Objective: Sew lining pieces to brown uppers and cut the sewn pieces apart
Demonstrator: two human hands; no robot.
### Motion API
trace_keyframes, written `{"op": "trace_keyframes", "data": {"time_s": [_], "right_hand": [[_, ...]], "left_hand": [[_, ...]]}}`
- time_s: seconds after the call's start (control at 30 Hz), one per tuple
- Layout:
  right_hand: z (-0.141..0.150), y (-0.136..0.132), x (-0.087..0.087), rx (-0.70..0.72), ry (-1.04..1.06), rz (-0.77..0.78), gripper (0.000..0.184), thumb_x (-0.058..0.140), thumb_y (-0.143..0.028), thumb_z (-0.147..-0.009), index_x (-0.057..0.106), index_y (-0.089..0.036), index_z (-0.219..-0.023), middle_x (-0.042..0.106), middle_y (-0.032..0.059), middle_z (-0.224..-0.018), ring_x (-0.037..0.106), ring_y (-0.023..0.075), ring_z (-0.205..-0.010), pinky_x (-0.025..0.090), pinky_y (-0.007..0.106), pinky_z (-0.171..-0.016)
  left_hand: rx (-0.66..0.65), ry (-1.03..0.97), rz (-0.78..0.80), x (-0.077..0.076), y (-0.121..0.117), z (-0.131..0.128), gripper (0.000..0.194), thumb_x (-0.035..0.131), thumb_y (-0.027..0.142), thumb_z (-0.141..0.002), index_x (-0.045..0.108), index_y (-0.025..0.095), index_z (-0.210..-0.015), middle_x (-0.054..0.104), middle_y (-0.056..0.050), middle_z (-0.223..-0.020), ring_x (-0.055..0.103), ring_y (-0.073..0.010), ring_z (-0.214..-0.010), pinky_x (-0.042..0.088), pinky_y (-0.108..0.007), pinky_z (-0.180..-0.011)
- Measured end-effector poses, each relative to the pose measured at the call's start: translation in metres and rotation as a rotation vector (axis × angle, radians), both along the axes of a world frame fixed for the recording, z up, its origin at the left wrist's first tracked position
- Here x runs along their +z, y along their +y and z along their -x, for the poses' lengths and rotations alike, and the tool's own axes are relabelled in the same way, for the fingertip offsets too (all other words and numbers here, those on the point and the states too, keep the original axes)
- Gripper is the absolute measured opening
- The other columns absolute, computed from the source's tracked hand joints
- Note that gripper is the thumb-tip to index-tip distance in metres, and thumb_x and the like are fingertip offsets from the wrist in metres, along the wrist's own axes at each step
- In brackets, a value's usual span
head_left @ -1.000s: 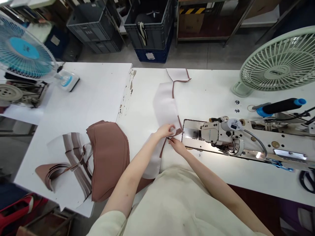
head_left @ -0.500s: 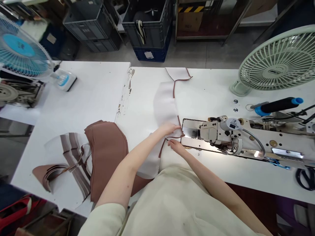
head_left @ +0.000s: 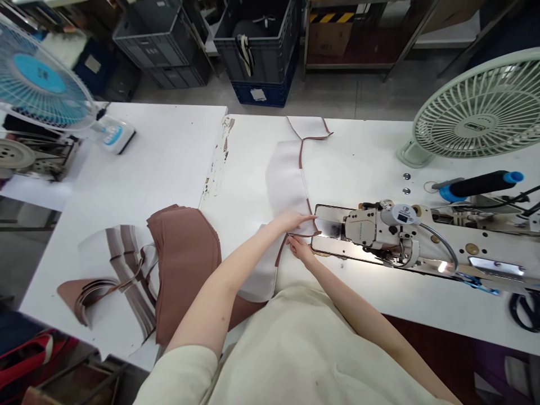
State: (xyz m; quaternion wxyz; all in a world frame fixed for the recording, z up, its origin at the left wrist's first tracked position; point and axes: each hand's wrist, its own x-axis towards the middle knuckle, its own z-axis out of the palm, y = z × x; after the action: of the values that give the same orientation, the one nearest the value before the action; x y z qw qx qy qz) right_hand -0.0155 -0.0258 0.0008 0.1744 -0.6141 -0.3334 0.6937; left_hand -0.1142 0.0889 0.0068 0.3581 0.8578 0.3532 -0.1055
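A chain of pale fabric pieces (head_left: 283, 169) with brown edges runs down the table, left of the sewing machine (head_left: 361, 226). My left hand (head_left: 292, 220) lies on one of these pieces, its index finger stretched toward the machine's plate. Just below, my right hand (head_left: 299, 248) has its fingers pinched at the brown-edged seam between that piece and a lower pale piece (head_left: 258, 281). The fingertips partly hide what they grip. On the left lies a stack of brown fabric panels (head_left: 185, 259).
Striped, curled fabric pieces (head_left: 126, 270) lie beside the brown stack. A green fan (head_left: 476, 121) and a black thread cone (head_left: 481, 184) stand behind the machine. A blue-white fan (head_left: 40, 76) is at left. Scissors (head_left: 525, 309) lie at far right. Grey crates (head_left: 257, 56) stand beyond the table.
My left index finger now reaches straighter toward the machine. A thin dark thing at my right fingertips no longer shows, and those fingers sit closer to the seam. The view has shifted slightly.
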Motion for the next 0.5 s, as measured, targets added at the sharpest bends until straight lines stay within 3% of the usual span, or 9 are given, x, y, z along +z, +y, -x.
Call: {"op": "trace_keyframes", "data": {"time_s": [0.27, 0.5], "right_hand": [[-0.01, 0.0, 0.012, -0.075, 0.243, 0.108, 0.037, 0.049, -0.057, -0.077, 0.045, -0.02, -0.073, 0.023, -0.0101, -0.05, 0.011, 0.0049, -0.04, 0.006, 0.022, -0.042], [-0.011, -0.001, 0.012, -0.063, 0.192, 0.076, 0.036, 0.05, -0.055, -0.077, 0.043, -0.021, -0.069, 0.02, -0.0105, -0.046, 0.01, 0.0055, -0.041, 0.006, 0.022, -0.043]], "left_hand": [[-0.072, 0.064, -0.002, 0.007, 0.005, -0.009, 0.062, 0.055, 0.015, -0.081, 0.04, 0.037, -0.137, 0.067, -0.002, -0.105, 0.06, -0.0197, -0.088, 0.04, -0.023, -0.071], [-0.039, 0.018, 0.007, 0.007, 0.007, -0.01, 0.06, 0.058, 0.013, -0.077, 0.046, 0.035, -0.132, 0.068, -0.002, -0.106, 0.062, -0.0201, -0.089, 0.04, -0.024, -0.073]]}}
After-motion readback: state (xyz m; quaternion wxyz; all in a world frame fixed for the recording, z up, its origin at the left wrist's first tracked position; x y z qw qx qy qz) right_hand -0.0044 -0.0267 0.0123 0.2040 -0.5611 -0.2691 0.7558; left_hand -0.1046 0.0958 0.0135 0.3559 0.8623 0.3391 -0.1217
